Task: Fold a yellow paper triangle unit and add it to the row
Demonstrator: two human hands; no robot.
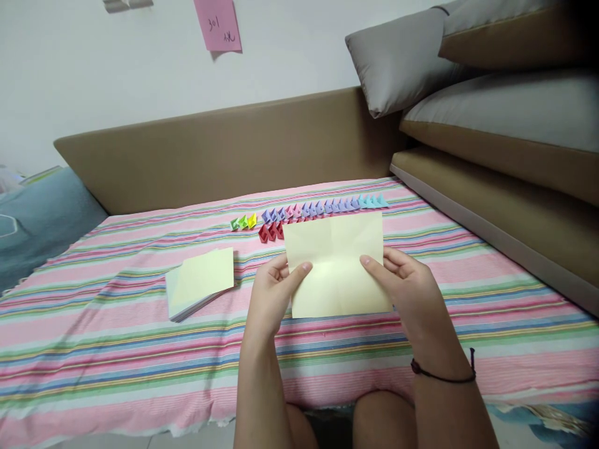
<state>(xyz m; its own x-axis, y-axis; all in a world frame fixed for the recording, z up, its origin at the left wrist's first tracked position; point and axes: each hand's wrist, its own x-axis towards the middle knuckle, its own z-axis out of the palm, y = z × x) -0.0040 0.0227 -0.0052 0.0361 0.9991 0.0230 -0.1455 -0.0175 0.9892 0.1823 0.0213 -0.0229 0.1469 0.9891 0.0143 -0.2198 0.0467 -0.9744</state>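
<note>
Pale-yellow rectangular paper sheet (337, 268), marked by a faint upright crease and another running across it, is held up in front of the person, over the pink, green and blue striped cloth (131, 349). Judging by how thin it looks, pressing the thumbs in too hard could buckle it or leave a stray wrinkle; uneven pulling from the two sides might skew it off its creases or tear an edge. If it were lowered straight down, it could brush the small dark-red folded paper shapes (263, 234) that it partly hides and knock their line askew; how much space lies between them, I cannot tell.

Both forearms reach forward from the near edge, roughly level with each other. The left hand (274, 284) grips the sheet's left side and the right hand (412, 280) its right side, each with the thumb laid flat on the near face, pointing inward, and the other fingers curled behind, their tips mostly hidden. The right wrist wears a dark braided cord bracelet (442, 378). Left of the left hand, well clear of it, sits an uneven stack of pale paper sheets (201, 284).
</note>
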